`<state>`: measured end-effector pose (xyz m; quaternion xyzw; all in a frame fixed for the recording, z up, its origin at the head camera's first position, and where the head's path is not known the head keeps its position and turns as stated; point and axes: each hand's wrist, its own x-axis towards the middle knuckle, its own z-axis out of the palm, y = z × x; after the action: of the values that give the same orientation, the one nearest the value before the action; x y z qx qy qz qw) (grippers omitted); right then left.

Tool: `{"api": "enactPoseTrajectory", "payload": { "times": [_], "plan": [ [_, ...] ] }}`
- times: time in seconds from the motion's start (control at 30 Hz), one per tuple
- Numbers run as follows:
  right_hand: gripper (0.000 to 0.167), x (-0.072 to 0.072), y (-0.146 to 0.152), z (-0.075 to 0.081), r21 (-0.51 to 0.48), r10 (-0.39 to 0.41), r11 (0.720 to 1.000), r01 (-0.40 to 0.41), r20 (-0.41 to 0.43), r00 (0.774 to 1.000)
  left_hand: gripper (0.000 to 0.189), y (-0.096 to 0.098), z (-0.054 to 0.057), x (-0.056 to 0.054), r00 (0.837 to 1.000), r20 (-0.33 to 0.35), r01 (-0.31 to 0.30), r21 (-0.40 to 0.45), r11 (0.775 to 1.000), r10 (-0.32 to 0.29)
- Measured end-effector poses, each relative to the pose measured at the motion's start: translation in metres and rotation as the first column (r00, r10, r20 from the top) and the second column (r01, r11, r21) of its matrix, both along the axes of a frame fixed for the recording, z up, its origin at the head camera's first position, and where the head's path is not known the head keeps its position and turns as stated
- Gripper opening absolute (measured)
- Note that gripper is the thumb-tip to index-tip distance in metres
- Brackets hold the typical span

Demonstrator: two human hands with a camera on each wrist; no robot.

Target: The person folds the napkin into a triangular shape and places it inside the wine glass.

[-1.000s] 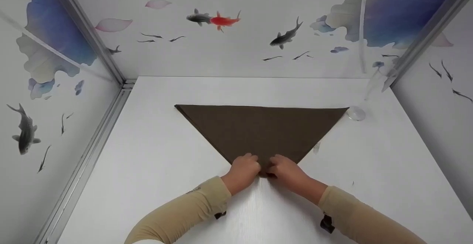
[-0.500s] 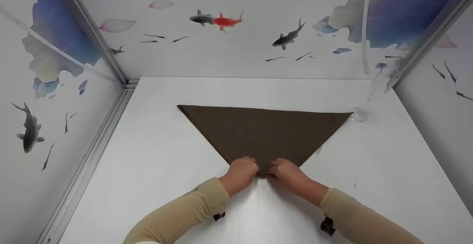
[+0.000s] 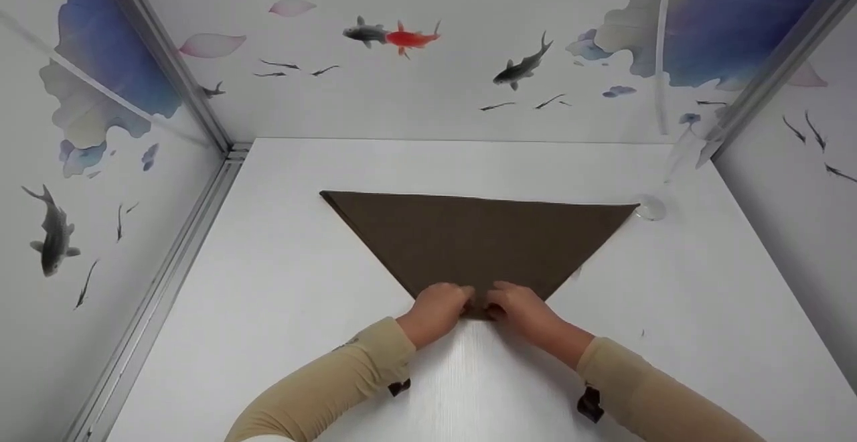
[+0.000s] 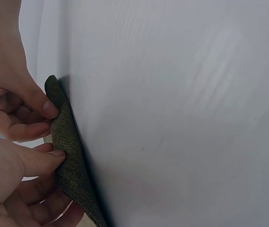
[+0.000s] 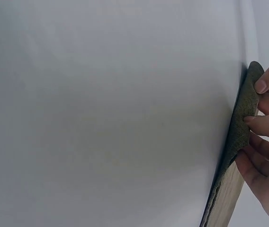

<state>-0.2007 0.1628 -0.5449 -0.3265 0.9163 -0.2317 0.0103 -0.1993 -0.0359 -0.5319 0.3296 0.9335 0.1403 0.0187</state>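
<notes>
Head: cloth (image 3: 477, 241), a brown triangle flat on the table (image 3: 281, 281); left hand (image 3: 438, 309) and right hand (image 3: 521, 309) pinch its near tip.

Left wrist: fingers (image 4: 40, 106) curled on the tip.

Right wrist: likewise. Risk: uneven pull could misalign the layers.

Left hand (image 3: 438, 307) and right hand (image 3: 521, 309) side by side, nearly touching, fingers curled in pinch, thumbs pressed against fingertips. Both forearms converged forward, beige sleeves (image 3: 335, 382) to wrists.
</notes>
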Motion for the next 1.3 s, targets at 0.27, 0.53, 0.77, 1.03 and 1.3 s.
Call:
{"api": "enactPoseTrajectory", "payload": {
  "times": [0.27, 0.53, 0.77, 1.03, 1.3],
  "plan": [
    [0.016, -0.003, 0.001, 0.001, 0.019, 0.007, 1.0, -0.007, -0.001, 1.0, 0.006, 0.0, 0.004, -0.003, 0.999, 0.038, -0.02, -0.001, 1.0, 0.021],
    [0.019, -0.007, 0.001, -0.001, 0.036, 0.005, 0.999, -0.005, 0.017, 1.0, 0.01, -0.001, 0.001, -0.005, 0.994, -0.105, -0.015, -0.051, 0.999, 0.01],
    [0.009, -0.011, 0.001, -0.001, 0.053, -0.045, 0.998, 0.045, 0.009, 0.999, 0.019, -0.003, 0.001, -0.004, 0.983, -0.178, 0.012, -0.115, 0.993, -0.033],
    [0.008, -0.014, 0.006, 0.004, 0.149, -0.098, 0.984, 0.095, 0.008, 0.995, 0.016, -0.004, 0.0, -0.005, 0.985, -0.157, 0.044, -0.14, 0.989, -0.066],
    [0.007, -0.006, 0.011, 0.007, 0.152, 0.176, 0.977, -0.148, -0.187, 0.967, 0.019, -0.005, -0.002, -0.006, 0.976, -0.198, 0.061, -0.143, 0.988, -0.089]
  ]
}}
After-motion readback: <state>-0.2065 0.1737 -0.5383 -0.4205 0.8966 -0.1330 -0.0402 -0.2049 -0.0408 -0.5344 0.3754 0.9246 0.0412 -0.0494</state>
